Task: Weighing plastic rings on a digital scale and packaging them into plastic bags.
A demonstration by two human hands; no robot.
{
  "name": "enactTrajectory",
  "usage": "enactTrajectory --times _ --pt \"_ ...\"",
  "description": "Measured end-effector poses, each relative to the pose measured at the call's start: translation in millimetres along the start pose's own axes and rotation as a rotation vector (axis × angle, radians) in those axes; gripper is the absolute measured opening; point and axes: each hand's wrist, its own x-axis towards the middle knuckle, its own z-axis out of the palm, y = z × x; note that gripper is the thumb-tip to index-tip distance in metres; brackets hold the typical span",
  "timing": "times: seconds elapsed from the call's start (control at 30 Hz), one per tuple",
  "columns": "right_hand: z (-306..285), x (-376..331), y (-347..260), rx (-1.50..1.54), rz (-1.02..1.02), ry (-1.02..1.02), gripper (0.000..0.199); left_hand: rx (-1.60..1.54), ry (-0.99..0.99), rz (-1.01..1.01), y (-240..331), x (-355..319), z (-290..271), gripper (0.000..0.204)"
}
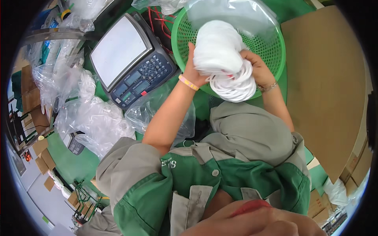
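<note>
Over the green basket (282, 59), a thick stack of thin, flat white rings (220, 51) is held between my two hands. The lower rings (233, 86) fan out and hang loosely, showing their open centres. From the left side my left hand (191, 65) grips the stack, its thumb up along the edge and its other fingers hidden behind the rings. My right hand (259, 69) closes around the right side, where the upper and lower parts meet. The top of the stack is slightly blurred.
A counting scale (136, 59) with a white plate stands left of the basket. Clear plastic bags (165, 110) lie below it, and bags of white items (98, 122) fill the left side. A large cardboard sheet (327, 86) stands at the right. Clear plastic film (236, 13) covers the basket's far rim.
</note>
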Motion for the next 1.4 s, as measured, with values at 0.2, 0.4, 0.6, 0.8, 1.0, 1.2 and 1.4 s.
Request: enactTrajectory --times 0.2,0.4,0.6,0.8,1.0,1.2,1.4 --pt "-28 -18 0 -0.058 0.155 -0.101 0.061 0.242 0.139 -0.023 14 15 -8 0.05" --pt "1 -12 -7 0.103 0.124 0.17 0.087 0.667 0.209 -0.078 10 21 14 0.055" --pt "22 -7 -12 -0.183 0.132 0.064 0.098 0.189 0.13 0.03 19 20 25 0.055" --pt "0 -5 6 0.655 0.052 0.112 0.064 0.617 0.154 0.034 16 21 15 0.05" --pt "-10 6 -3 0.334 -0.153 0.117 0.042 0.266 -0.006 -0.144 12 18 17 0.053" --pt "-11 -4 -7 0.25 -0.063 -0.003 0.021 0.69 0.094 -0.046 9 18 32 0.05" --pt "29 -4 -15 -0.463 -0.141 0.275 0.016 0.325 0.206 -0.195 13 29 23 0.069"
